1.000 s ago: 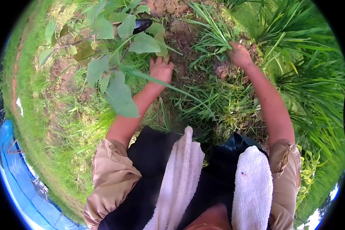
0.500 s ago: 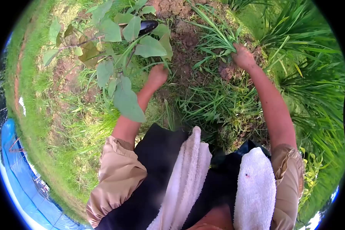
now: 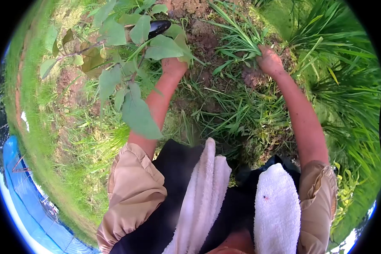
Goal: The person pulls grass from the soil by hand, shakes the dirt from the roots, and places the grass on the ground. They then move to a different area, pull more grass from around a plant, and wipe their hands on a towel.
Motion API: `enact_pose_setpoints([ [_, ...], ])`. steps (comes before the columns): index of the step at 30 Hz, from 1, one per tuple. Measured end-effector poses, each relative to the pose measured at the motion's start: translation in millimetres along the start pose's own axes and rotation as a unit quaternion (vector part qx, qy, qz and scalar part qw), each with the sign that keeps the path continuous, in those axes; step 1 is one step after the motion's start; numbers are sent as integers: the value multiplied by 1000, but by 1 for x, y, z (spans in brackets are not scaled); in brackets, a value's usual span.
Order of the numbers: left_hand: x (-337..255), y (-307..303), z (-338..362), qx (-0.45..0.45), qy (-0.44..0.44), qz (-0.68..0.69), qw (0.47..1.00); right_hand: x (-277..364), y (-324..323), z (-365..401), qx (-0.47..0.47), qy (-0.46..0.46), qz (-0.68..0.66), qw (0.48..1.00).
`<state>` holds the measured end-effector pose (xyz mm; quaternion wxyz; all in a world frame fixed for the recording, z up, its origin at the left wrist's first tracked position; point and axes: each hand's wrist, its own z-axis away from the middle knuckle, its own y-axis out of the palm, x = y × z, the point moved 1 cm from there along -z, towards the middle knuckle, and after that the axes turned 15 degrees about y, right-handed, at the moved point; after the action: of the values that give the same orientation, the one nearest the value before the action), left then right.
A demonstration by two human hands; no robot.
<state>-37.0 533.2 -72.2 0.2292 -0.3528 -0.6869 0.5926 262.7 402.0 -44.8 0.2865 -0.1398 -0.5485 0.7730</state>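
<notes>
My right hand is closed around a bunch of long green grass, whose blades fan out up and to the left. My left hand sits under the broad leaves of an eggplant plant, and its fingers are hidden by them. Just above that hand hangs a glossy dark purple eggplant. Bare brown soil lies between the two hands.
Tall grass-like leaves crowd the right side. Loose cut or pulled weeds cover the ground below my hands. A white towel hangs from my neck. At the far left is a blue sheet structure.
My left hand has moved up, further in among the eggplant leaves. The leaves have shifted slightly left. My right hand stays nearly in place with the grass.
</notes>
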Motion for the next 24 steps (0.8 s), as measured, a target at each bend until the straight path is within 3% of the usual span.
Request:
enact_pose_setpoints([
  [1,-1,-9,-6,58,-45,77,994,3,-5,3,10,3,1,1000],
  [5,24,12,10,143,-101,113,978,7,-10,8,21,25,7,999],
  [7,26,41,25,267,67,17,961,6,-7,5,9,21,14,1000],
  [8,-13,14,36,147,81,130,977,7,-12,4,23,24,16,999],
  [10,-72,-15,52,240,170,210,932,12,-19,8,61,27,20,998],
  [11,-64,-5,57,195,107,197,955,8,-7,5,-2,9,12,1000],
  [13,-26,9,48,104,-8,108,989,7,-7,2,6,15,20,1000],
  [14,3,10,34,177,-49,33,982,8,-8,5,14,20,24,999],
  [15,39,24,31,107,14,21,994,9,-8,8,-3,26,20,999],
  [20,99,60,8,-3,114,-238,964,7,-14,6,20,23,-6,1000],
  [22,103,69,17,31,50,-188,980,7,-14,7,32,15,-7,999],
  [23,105,69,20,47,18,-163,985,4,-6,5,-4,5,-7,1000],
  [24,109,68,21,80,29,-127,988,1,-3,3,-4,2,-7,1000],
])
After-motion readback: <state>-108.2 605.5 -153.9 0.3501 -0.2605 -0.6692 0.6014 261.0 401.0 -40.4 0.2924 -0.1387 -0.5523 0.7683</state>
